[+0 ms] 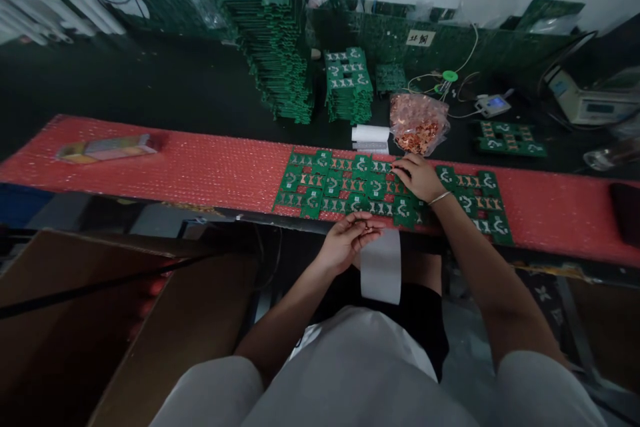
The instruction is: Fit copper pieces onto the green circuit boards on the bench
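Green circuit boards point(333, 183) lie side by side on red bubble wrap point(215, 170), with copper pieces on several of their slots. My right hand point(419, 178), a bracelet at its wrist, is over the boards with thumb and fingertips pinched together at a slot; whatever they hold is too small to make out. In front of the bench edge, my left hand point(347, 238) is turned partly upward, its fingers curled around small copper-coloured pieces. Beyond the boards sits a clear bag of copper pieces point(419, 133). A white paper strip point(381, 267) hangs below my left hand.
A tall stack of green boards point(273, 40) and a shorter stack point(349, 85) stand behind. More boards point(513, 139) lie at right, near a scale point(595, 97). A wrapped packet point(107, 148) rests on the left wrap; a cardboard box point(190, 320) is below left.
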Motion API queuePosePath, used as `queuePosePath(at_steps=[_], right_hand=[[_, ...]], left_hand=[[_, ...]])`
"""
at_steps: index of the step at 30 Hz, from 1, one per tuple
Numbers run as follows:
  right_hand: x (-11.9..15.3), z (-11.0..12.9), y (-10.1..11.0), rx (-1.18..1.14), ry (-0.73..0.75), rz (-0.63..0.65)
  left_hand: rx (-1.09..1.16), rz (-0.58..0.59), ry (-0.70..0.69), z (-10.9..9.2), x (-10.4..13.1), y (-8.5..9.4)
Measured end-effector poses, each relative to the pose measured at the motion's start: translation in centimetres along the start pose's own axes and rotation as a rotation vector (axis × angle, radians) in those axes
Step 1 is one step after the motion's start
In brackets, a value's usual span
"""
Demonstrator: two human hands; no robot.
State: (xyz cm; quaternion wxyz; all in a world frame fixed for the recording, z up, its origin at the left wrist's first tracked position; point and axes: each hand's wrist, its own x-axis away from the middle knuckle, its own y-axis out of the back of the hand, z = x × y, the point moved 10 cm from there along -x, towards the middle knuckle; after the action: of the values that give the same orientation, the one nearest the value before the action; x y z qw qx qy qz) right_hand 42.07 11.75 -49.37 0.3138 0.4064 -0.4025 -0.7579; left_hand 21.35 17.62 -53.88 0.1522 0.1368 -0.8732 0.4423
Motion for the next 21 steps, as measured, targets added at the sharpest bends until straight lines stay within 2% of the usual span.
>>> queuePosePath(at_steps=[9, 14, 17, 21], right_hand=[[-0.4, 0.8, -0.7, 0.202, 0.055, 0.115], [-0.4, 2.1, -1.4, 0.397, 0.085, 0.265], [0.0, 3.2, -1.5, 0.516, 0.085, 0.351], [0.5, 4.5, -1.5, 0.601, 0.059, 0.373]], left_hand=[[-0.002, -0.001, -0.009, -0.2, -0.1, 0.0], [-0.007, -0.014, -0.007, -0.2, -0.2, -0.2], [-0.053, -0.019, -0.042, -0.7, 0.2, -0.6], [-0.199, 0.012, -0.122, -2.0, 1.6, -1.9]])
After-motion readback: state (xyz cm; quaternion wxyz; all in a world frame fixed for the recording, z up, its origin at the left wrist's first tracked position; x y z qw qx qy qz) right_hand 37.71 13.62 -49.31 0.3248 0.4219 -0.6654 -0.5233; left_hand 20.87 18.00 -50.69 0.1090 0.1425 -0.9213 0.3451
